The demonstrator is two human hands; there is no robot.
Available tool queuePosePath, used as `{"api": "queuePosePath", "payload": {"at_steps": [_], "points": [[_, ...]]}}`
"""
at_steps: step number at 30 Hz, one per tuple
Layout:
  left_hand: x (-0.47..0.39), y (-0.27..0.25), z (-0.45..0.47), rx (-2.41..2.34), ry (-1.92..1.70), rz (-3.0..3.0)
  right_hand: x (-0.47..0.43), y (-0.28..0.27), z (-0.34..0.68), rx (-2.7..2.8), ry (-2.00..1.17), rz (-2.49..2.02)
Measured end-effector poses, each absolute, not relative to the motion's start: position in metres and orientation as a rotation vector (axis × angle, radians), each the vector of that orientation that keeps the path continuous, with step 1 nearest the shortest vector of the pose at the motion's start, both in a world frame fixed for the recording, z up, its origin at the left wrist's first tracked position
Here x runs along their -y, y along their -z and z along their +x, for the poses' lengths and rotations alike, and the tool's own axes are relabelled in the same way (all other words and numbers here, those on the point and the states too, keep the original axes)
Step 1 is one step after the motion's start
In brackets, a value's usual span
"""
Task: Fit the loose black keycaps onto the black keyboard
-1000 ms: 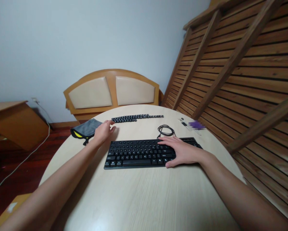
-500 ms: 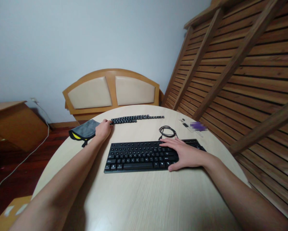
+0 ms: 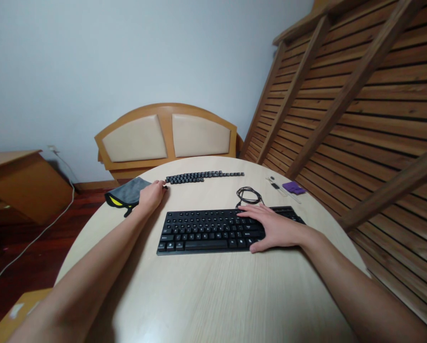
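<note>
A black keyboard (image 3: 206, 233) lies flat on the round table, with some key spots on its upper rows showing only small stems. My right hand (image 3: 270, 228) rests across its right part, fingers spread toward the back edge and thumb at the front edge. Farther back, my left hand (image 3: 152, 195) is closed at the left end of rows of loose black keycaps (image 3: 188, 178). A small dark keycap (image 3: 165, 187) shows at its fingertips. Beneath and beside that wrist lies a grey cloth (image 3: 129, 190) with a black and yellow edge.
Behind the keyboard sits its coiled black cable (image 3: 249, 194). At the table's right are a purple cloth (image 3: 293, 187) and small slim tools (image 3: 279, 188). A wooden headboard (image 3: 168, 109) stands beyond the table (image 3: 213, 295), and slatted wood panelling (image 3: 363, 100) rises on the right.
My left hand has shifted slightly toward me from the keycap rows, and a dark keycap now shows at its fingertips. My right hand stays on the keyboard.
</note>
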State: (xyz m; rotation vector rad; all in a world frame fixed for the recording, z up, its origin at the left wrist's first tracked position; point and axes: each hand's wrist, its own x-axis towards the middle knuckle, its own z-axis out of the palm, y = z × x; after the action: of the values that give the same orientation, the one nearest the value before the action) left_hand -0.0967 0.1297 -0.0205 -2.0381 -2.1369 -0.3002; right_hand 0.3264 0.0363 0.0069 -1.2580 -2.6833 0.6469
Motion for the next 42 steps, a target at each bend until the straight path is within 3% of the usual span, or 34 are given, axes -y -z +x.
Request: {"api": "queuePosePath", "payload": {"at_steps": [7, 13, 19, 42], "points": [[-0.08, 0.009, -0.096, 2.13, 0.356, -2.284, -0.034, -0.006, 0.324, 2.711, -0.603, -1.267], [-0.047, -0.015, -0.093, 1.864, 0.683, -3.045, -0.031, 0.0, 0.314, 2.682, -0.509, -1.218], [-0.041, -0.024, -0.099, 1.923, 0.548, -3.26, -0.032, 0.003, 0.311, 2.69, -0.474, -1.171], [-0.038, -0.027, -0.105, 2.026, 0.494, -3.369, -0.035, 0.006, 0.314, 2.7, -0.44, -1.169]]}}
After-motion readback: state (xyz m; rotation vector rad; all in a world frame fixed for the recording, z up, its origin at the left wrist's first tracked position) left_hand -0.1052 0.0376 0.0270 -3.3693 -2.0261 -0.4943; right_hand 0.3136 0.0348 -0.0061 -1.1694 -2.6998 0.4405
